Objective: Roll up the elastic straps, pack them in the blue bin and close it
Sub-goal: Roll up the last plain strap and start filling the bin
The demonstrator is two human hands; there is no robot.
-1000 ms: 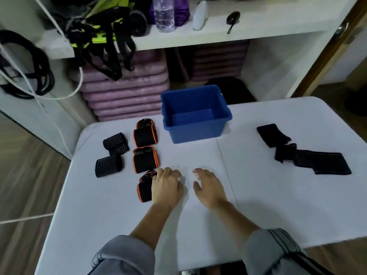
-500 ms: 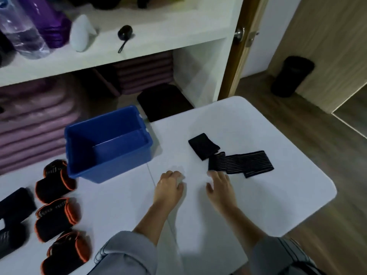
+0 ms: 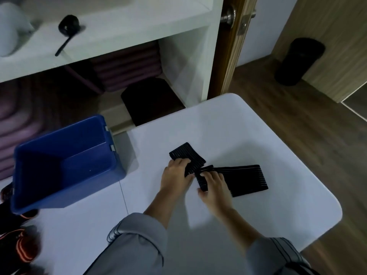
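Note:
A long black elastic strap (image 3: 243,178) lies unrolled on the white table (image 3: 258,215), right of centre, bent in the middle. My left hand (image 3: 174,176) grips the strap's far-left part with curled fingers. My right hand (image 3: 213,187) pinches the strap at its bend, thumb under the near edge. The open blue bin (image 3: 65,165) stands to the left with nothing visible inside; no lid shows. Two rolled black straps with orange trim (image 3: 18,249) sit at the lower left edge, partly cut off.
A white shelf unit (image 3: 119,36) rises behind the table with a black scoop (image 3: 67,28) on it and purple mats (image 3: 127,66) below. The table's rounded right corner (image 3: 335,207) drops to a wooden floor. A black cylinder (image 3: 297,60) stands by the door.
My view swung right, away from the rolled straps. Both hands moved from the bare table centre to the unrolled black strap and took hold of it.

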